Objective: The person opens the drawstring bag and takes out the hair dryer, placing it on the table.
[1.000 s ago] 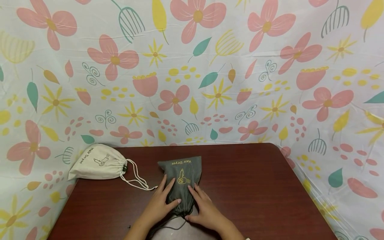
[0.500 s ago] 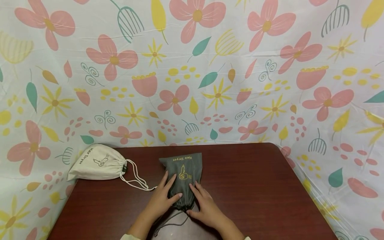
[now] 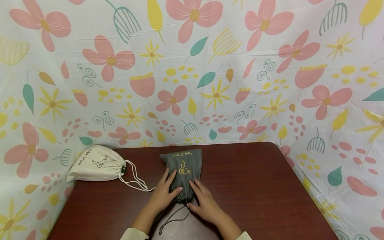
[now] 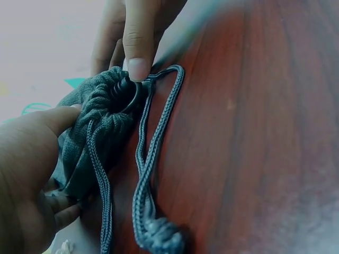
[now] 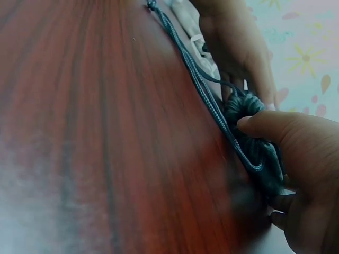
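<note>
A dark grey drawstring bag [image 3: 181, 181] printed "Hair Dryer" in yellow lies on the table, its gathered mouth toward the person. The left hand [image 3: 163, 195] holds its left side, thumb on top and fingers along the edge. On the opposite side the right hand [image 3: 205, 201] grips it, with the thumb [image 5: 259, 123] at the gathered mouth. A dark opening shows inside the ruffled mouth [image 4: 119, 95]. The knotted grey cord [image 4: 153, 153] trails from the mouth onto the tabletop. What is inside the bag is hidden.
A cream drawstring bag [image 3: 97, 165], also marked "Hair Dryer", lies at the table's back left corner and overhangs its edge. Its white cords [image 3: 135, 180] reach toward the left hand. Behind the reddish-brown table [image 3: 255, 186] hangs a flowered cloth [image 3: 192, 83].
Both hands have moved the grey bag slightly away from the person, toward the back of the table. Its cord has trailed along. The cream bag has stayed in place.
</note>
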A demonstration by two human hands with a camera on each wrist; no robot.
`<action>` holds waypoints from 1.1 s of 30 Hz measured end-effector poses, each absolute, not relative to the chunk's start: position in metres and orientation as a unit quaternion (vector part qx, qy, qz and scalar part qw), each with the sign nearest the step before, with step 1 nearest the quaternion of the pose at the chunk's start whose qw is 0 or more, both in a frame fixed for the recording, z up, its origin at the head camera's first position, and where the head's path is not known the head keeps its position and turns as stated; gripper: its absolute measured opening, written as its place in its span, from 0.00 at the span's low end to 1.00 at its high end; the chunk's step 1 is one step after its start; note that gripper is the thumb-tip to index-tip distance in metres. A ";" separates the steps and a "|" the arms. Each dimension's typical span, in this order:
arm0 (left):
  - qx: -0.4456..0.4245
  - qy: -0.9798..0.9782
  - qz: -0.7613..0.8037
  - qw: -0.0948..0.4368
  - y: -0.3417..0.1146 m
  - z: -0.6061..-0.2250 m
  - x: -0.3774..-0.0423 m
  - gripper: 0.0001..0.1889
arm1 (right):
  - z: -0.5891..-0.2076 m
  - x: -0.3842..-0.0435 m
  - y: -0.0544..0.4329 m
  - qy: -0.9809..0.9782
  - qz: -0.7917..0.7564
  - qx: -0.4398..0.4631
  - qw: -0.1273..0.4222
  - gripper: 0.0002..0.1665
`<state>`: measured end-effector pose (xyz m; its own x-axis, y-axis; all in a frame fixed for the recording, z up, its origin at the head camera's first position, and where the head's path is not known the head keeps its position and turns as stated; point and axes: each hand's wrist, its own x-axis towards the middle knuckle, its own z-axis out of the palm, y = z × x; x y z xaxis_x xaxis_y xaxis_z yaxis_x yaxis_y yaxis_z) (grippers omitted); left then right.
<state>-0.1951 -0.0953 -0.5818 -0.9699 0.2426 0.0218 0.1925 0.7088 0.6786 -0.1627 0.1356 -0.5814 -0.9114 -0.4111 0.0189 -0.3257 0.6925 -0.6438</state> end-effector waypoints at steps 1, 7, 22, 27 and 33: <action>0.117 0.924 0.362 0.031 -0.095 -0.582 -0.196 0.42 | -0.582 -0.164 0.135 0.918 -0.337 -0.200 0.062 0.50; 0.112 0.928 0.355 0.026 -0.092 -0.585 -0.202 0.41 | -0.583 -0.167 0.134 0.918 -0.341 -0.198 0.047 0.49; 0.115 0.928 0.354 -0.004 -0.085 -0.584 -0.207 0.37 | -0.587 -0.175 0.130 0.921 -0.338 -0.191 0.035 0.45; 0.116 0.926 0.360 -0.009 -0.083 -0.585 -0.210 0.35 | -0.586 -0.178 0.128 0.924 -0.330 -0.190 0.032 0.44; 0.101 0.924 0.368 -0.005 -0.082 -0.585 -0.214 0.35 | -0.586 -0.181 0.125 0.927 -0.327 -0.183 0.026 0.44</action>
